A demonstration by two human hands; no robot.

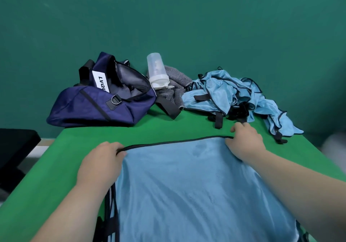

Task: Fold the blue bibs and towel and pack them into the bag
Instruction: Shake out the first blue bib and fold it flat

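left hand point(102, 164) + right hand point(245, 142) pinch 1 spread bib point(196, 185) | 1 bag point(89, 105) | 1 towel point(177, 81)

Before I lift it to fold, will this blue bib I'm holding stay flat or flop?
Probably flops: the blue bib lies in soft ripples between your left hand and right hand. Likely light and slippery, judging by its thin sheen.

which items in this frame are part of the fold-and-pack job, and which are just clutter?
Job:
- spread bib, far edge gripped by left hand and right hand
- bib pile
- grey towel
- navy bag, open

Lying about:
- clear bottle, between bag and towel
- black furniture, far left
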